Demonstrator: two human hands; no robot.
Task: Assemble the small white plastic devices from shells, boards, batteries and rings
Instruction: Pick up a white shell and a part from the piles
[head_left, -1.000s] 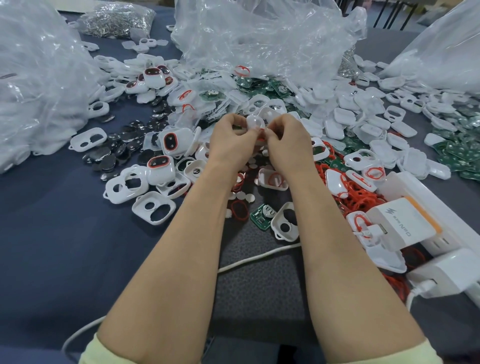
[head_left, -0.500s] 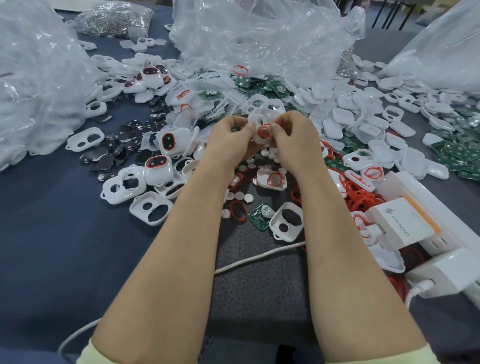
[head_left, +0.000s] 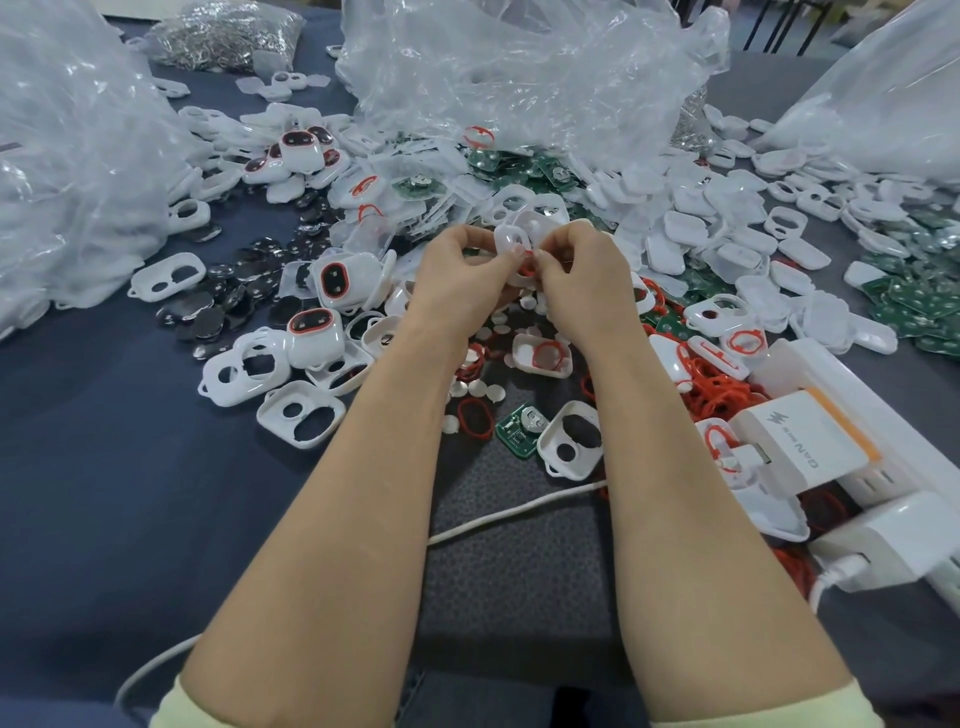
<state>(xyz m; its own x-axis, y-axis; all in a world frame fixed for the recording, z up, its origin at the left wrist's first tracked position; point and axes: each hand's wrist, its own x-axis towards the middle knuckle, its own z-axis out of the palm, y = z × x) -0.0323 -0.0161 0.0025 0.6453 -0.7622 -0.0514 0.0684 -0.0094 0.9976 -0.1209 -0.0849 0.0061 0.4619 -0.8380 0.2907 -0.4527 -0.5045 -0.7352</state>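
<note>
**A:** What containers are seen from the head camera?

**B:** Three large clear bags are set on the desk (head_left: 104, 493): a left bag (head_left: 67, 171), a middle bag (head_left: 519, 67) and a right bag (head_left: 883, 104). What is held in them cannot be told through the crumpled film. A small bag (head_left: 223, 31) at the far left is filled with silvery metal pieces.

**A:** And what is spread loose?

**B:** Loose shells (head_left: 691, 223) are heaped across the far half of the desk. Green boards (head_left: 519, 166) are piled below the middle bag. Coin batteries (head_left: 218, 306) are scattered at the left. Loose rings (head_left: 717, 384) are massed at the right, beside a power strip (head_left: 883, 431) into which a charger (head_left: 800, 447) is plugged. Two closed devices (head_left: 311, 338) with red-rimmed dark windows are seen left of the hands.

**A:** Where is the piece being worked on?

**B:** The held shell (head_left: 511, 241) is kept above the heap, between both hands. It is white and tilted on edge, and an oval opening is shown. A red ring (head_left: 527, 269) is seen at its lower edge.

**A:** How is each grip set?

**B:** The shell's left side is pinched in the grip of the left hand (head_left: 462, 275). The grip of the right hand (head_left: 582, 275) is closed on the shell's lower right edge, where the red ring lies.
</note>
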